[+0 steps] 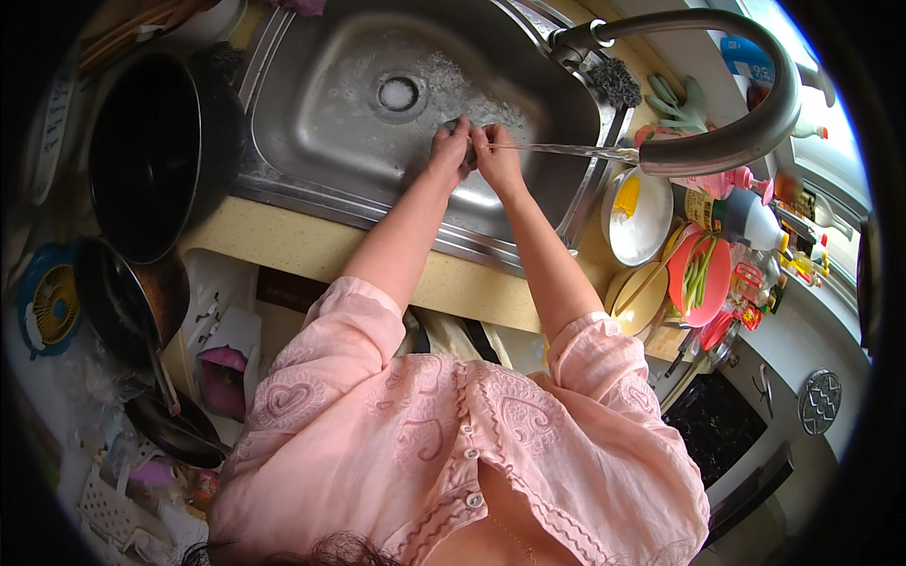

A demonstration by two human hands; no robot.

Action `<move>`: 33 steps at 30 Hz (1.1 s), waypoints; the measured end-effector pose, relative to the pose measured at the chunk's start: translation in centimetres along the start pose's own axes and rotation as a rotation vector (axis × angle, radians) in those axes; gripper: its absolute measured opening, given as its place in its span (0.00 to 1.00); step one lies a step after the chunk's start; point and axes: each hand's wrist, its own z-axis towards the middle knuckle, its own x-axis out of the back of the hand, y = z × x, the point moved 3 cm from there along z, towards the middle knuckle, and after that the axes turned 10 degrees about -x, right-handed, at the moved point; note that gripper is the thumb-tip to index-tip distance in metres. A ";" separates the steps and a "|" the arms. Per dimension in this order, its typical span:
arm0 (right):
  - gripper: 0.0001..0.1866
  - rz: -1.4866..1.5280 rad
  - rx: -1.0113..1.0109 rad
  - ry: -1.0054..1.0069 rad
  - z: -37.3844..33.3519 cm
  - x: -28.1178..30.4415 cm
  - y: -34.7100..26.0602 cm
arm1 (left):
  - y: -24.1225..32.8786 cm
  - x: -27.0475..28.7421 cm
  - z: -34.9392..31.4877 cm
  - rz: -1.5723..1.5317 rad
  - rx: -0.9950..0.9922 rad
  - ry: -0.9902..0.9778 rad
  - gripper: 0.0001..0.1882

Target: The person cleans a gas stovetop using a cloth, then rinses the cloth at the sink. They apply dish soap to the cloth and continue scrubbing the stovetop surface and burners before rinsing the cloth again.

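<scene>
Both hands are close together over the stainless steel sink (321, 141), in the stream of water (566, 149) running from the curved faucet (746, 141). My left hand (448, 151) is closed, its fingers bent around something small and dark. My right hand (497, 158) is closed too, fingertips pinched against the left hand's side. Between them a bit of a dark thing shows, too small and covered to name. Beyond the hands, water foams on the basin floor near the drain (398, 94).
Right of the sink stand a white bowl (651, 236) with a yellow piece in it and a red plate (713, 269) of green bean-like strips. A dark scouring pad (615, 83) lies by the faucet base. Large black pots (142, 156) crowd the left side.
</scene>
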 end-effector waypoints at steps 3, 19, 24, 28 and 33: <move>0.16 0.051 -0.039 0.001 -0.4 0.1 0.3 | 2.0 -1.3 -1.7 0.128 0.031 0.143 0.16; 0.16 0.012 -0.084 0.190 0.0 3.7 0.2 | 1.5 -1.1 -1.5 0.074 0.115 -0.097 0.19; 0.17 0.004 -0.112 0.099 1.2 6.4 -0.5 | 1.8 -0.1 -0.8 0.361 -0.136 -0.018 0.18; 0.15 -0.004 0.048 0.115 1.4 6.4 -0.3 | 2.0 0.8 -1.0 0.522 -0.139 0.244 0.20; 0.17 -0.189 0.484 -0.068 -1.7 4.4 -4.5 | 2.0 -1.3 -2.1 -0.172 0.169 -0.179 0.19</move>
